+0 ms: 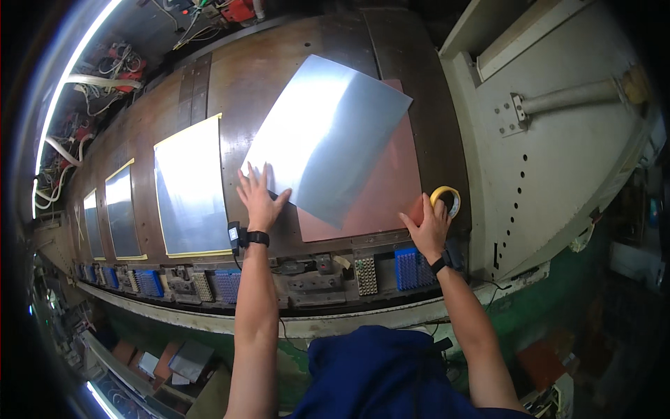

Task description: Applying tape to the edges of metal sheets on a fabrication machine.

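A shiny silver metal sheet [349, 126] lies askew over a reddish-pink sheet [377, 202] on the machine bed. My left hand [260, 204] rests with fingers spread at the lower left edge of the silver sheet, by its corner. At the right edge of the pink sheet, my right hand [429, 230] has its fingers on a roll of yellow tape [457, 201]. Its thumb points left over the pink sheet. The palm side of this hand is hidden.
Left of my hands, several silver sheets edged with yellow tape [192, 188] lie on the brown metal bed [244, 56]. Blue studded blocks [413, 269] and metal clamps line the near edge. A pale machine frame [551, 160] rises at the right.
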Available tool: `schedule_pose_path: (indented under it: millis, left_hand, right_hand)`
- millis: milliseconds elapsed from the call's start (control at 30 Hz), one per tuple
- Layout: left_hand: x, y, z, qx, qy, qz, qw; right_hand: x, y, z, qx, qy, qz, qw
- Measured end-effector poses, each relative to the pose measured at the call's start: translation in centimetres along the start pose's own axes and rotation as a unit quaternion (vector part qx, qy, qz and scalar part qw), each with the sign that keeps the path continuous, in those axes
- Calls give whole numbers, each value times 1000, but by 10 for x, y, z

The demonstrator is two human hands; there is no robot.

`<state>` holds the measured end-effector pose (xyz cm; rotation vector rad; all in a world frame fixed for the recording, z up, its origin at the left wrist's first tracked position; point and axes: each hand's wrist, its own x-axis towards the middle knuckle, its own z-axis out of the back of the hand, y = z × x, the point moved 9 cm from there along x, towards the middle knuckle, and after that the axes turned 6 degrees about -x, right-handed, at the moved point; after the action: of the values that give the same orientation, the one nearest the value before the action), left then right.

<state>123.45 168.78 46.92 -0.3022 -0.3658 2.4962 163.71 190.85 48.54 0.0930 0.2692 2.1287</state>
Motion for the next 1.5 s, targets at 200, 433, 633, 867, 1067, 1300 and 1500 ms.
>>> schedule_pose_path:
  millis: [200,433,633,867,1067,1300,1500]
  left_hand:
    - [-61,-69,-23,82,116,-137,980]
    - [-146,-70,-24,-22,21,-41,999]
    - [-156,-38,-34,-45,1,-52,998]
    - [-135,-50,-23,-90,114,-96,985]
    - [-127,-44,-29,-70,95,-131,984]
    - [-128,-45,-22,-59,90,-130,986]
    - [-130,-55,-21,-47,90,-136,986]
  right_hand:
    - [2,-6,-3,20,26,25,999]
    - [0,0,13,1,38,75,996]
    - [-1,-7,2,30,19,96,995]
    - [-7,-14,8,40,42,125,991]
    - [-1,-15,1,20,16,137,990]
    - [1,-12,-3,23,22,143,989]
    - [1,-14,4,12,46,127,991]
